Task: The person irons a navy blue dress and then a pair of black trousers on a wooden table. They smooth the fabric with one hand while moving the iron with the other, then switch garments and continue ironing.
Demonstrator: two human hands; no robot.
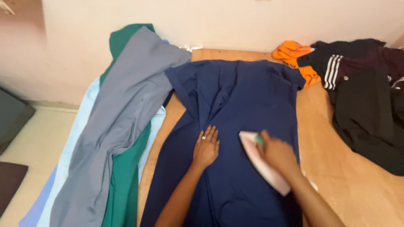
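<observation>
One navy garment, flat, lightly creased.

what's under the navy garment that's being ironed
The navy garment lies spread on a brown wooden board, bare to its right. Whatever sits beneath its middle is covered.

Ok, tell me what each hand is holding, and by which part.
The right hand grips a pale pink iron by its top handle. The left hand holds nothing; it lies flat, fingers spread, on the navy garment.
</observation>
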